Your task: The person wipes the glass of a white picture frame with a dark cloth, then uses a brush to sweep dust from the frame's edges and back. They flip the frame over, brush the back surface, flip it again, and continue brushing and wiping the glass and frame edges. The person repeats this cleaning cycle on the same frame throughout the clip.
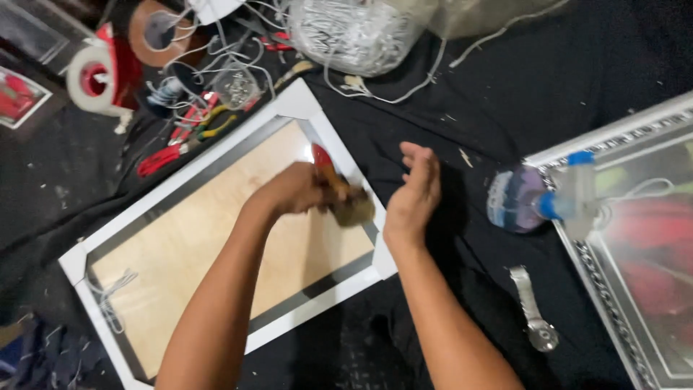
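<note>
The left hand (296, 189) is closing around the red handle of a brush (339, 195), its bristle end lying blurred against the right inner edge of a white picture frame (180, 189). The frame is lying face down on a black cloth (505, 87). The right hand (415, 193) is hovering open and empty just beside the frame's right edge, fingers together, gripping nothing.

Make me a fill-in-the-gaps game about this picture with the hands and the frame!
1. The left hand grips a tool with a ____ handle.
2. The right hand is open beside the ____ frame.
3. A spray bottle has a ____ nozzle.
4. A wristwatch lies on the ____ cloth.

Missing words: red; white; blue; black
</note>
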